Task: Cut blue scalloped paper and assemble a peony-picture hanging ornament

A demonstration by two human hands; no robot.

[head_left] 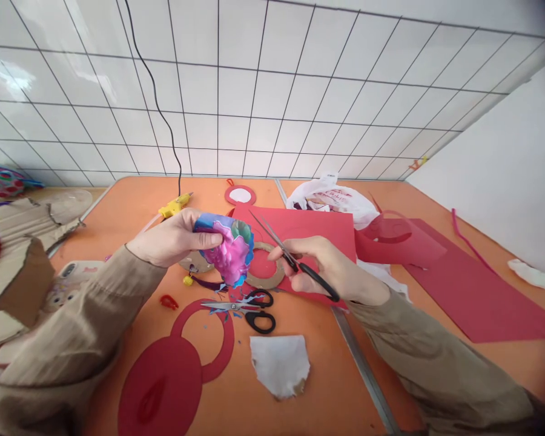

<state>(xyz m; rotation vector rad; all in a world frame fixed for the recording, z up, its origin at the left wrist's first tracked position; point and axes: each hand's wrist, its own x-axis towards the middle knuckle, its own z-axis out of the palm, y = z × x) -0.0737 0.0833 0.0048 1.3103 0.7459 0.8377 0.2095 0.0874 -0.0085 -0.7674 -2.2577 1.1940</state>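
My left hand [181,238] pinches a shiny pink and blue piece [231,251] with a scalloped edge, thumb on top. To its right, my right hand [320,266] holds black-handled scissors [315,280], their blades pointing up and left, slightly parted and apart from the piece. Below the pink and blue piece, a second pair of scissors [261,322] lies on the orange table [236,393] among small blue scraps. Behind my right hand are a brown cardboard ring [277,277] and a red sheet [331,224].
A yellow glue gun [175,206] lies behind my left hand. Nearer me are a red disc [163,387], a red ring [227,345] and a white scrap [280,365]. Cardboard [20,278] is at left; a plastic bag [331,197] and red sheets [472,290] lie at right.
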